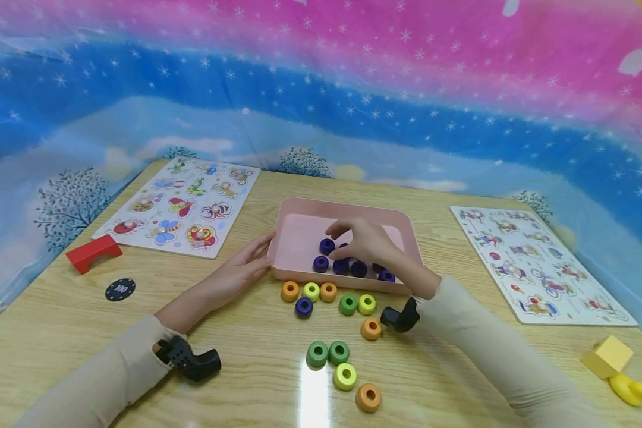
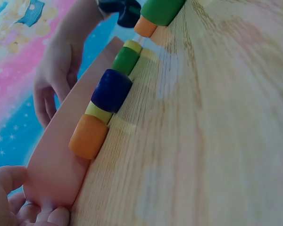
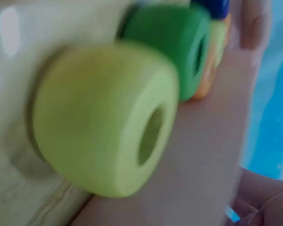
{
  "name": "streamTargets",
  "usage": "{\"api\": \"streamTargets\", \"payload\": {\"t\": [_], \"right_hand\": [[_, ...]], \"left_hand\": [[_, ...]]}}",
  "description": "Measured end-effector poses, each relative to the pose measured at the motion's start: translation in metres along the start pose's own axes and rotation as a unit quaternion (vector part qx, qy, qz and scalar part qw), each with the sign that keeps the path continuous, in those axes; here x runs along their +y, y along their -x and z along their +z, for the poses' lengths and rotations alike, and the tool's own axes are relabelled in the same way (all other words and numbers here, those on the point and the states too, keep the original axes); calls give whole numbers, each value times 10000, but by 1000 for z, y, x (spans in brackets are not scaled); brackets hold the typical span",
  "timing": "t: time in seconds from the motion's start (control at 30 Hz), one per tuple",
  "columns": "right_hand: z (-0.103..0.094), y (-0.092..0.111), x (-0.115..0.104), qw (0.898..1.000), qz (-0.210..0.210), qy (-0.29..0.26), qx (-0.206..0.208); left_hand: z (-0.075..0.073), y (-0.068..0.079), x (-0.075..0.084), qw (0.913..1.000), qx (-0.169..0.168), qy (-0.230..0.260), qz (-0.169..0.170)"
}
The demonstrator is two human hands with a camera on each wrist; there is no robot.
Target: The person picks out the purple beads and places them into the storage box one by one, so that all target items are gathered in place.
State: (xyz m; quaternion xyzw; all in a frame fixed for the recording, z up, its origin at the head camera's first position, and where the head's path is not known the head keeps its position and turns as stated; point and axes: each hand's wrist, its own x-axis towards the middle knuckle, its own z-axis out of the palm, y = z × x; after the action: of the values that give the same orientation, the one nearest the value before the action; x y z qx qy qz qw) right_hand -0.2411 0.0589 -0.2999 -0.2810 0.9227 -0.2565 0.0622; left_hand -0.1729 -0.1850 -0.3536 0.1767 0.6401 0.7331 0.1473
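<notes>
A shallow pink tray (image 1: 299, 226) holds several dark purple beads (image 1: 321, 264), some partly covered by my right hand. My left hand (image 1: 241, 270) grips the tray's left end at the near corner. In the left wrist view, the thumb (image 2: 9, 178) is at the rim and fingertips (image 2: 59, 216) lie against the outer wall. My right hand (image 1: 366, 244) reaches into the tray, thumb and index finger bent about one purple bead (image 1: 327, 246). Along the tray's near wall stand orange (image 1: 290, 291), yellow (image 1: 311, 291) and green beads (image 1: 348, 304), with one purple bead (image 1: 304, 307) in front.
Nearer on the table lie more green (image 1: 317, 354), yellow (image 1: 345, 377) and orange beads (image 1: 369, 397). Picture boards lie at the left (image 1: 192, 205) and right (image 1: 535, 261). A red arch block (image 1: 94, 254), black chip (image 1: 120, 289), yellow block (image 1: 608, 356) and toy duck (image 1: 631, 389) sit farther out.
</notes>
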Motion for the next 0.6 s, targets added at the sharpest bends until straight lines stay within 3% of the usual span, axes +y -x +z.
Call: {"api": "streamTargets", "payload": {"t": [0.2, 0.33, 0.5, 0.6], "right_hand": [[-1, 25, -17, 9945, -780, -700, 55], [8, 38, -28, 9867, -1257, -944, -423], [22, 47, -32, 9756, -1716, -771, -1129], [29, 48, -32, 9721, -1812, -653, -1340]], "left_hand": [[0, 0, 0, 10000, -23, 82, 34], [1, 0, 0, 9998, -66, 186, 64], [0, 0, -1, 9996, -133, 201, 113], [0, 0, -1, 9996, -144, 209, 119]]}}
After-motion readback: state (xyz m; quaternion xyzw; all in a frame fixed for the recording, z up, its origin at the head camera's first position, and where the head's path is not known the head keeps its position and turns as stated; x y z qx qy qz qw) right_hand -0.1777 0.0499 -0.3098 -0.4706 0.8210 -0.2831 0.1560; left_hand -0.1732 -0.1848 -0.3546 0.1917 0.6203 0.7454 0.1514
